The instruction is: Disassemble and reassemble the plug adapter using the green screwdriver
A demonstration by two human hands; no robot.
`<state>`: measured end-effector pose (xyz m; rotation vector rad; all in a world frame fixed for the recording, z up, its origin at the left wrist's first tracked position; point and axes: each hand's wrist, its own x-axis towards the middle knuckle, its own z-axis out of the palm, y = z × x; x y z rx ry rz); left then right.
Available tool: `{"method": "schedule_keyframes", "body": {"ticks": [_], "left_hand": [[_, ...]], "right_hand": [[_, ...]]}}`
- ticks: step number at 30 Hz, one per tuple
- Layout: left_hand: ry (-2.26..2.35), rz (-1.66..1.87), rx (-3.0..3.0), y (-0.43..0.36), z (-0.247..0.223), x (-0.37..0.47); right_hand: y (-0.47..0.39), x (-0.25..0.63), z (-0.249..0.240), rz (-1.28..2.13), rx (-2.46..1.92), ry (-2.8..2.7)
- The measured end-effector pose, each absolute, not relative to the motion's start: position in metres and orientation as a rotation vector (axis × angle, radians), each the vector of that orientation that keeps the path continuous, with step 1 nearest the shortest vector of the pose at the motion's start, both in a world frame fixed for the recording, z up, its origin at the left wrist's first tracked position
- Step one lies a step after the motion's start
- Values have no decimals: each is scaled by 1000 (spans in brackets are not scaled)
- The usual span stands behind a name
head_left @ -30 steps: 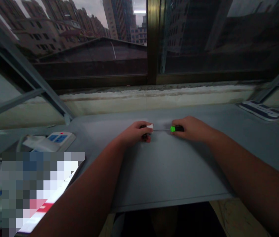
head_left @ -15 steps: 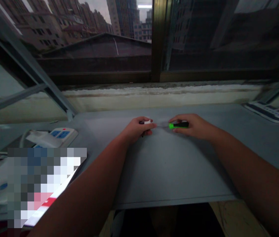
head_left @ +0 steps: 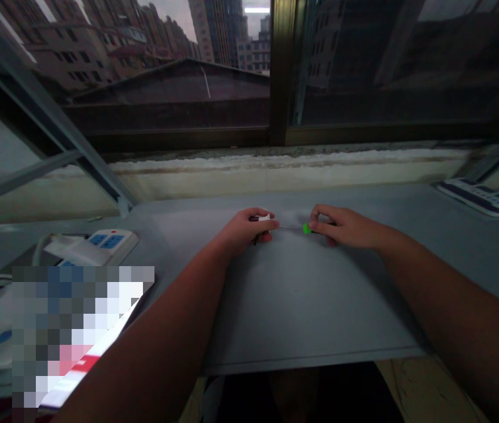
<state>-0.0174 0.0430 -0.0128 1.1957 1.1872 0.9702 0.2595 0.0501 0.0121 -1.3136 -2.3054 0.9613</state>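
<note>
My right hand point(head_left: 341, 228) is closed around the handle of a screwdriver point(head_left: 306, 228), whose green collar shows at the fingertips; most of the black grip is covered. The thin metal shaft points left to the fingers of my left hand point(head_left: 247, 228). That hand pinches a small white and black object point(head_left: 265, 218), mostly hidden by the fingers, so its kind cannot be made out. Where the shaft's tip meets it is also hidden. Both hands are just above the grey table point(head_left: 295, 317), toward its far side.
On the left are a white power strip point(head_left: 119, 242) with blue sockets, cables and a blurred-out bright flat item point(head_left: 99, 329). Another power strip point(head_left: 481, 197) lies at the far right. A wall and window point(head_left: 278, 76) stand behind the table, with slanted metal bars point(head_left: 94, 170) beside it.
My right hand's fingers have shifted and closed over the screwdriver's grip, which showed more openly before. My left hand keeps its hold almost unmoved.
</note>
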Motion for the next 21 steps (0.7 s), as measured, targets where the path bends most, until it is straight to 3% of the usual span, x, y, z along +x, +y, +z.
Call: {"method": "schedule_keyframes", "body": {"ticks": [6, 9, 13, 18, 21], "left_hand": [[1193, 991, 1143, 43, -10, -18], [1188, 980, 1141, 42, -8, -18], [1170, 1000, 1094, 44, -7, -20], [1182, 953, 1134, 46, -9, -22], [1192, 953, 1122, 47, -8, -21]], "right_hand": [[60, 269, 9, 777, -1051, -2268], [61, 267, 5, 951, -1119, -2036], [57, 260, 4, 1282, -1523, -1888], [55, 261, 10, 936, -1132, -2108], [53, 260, 11, 1006, -1240, -2013]]}}
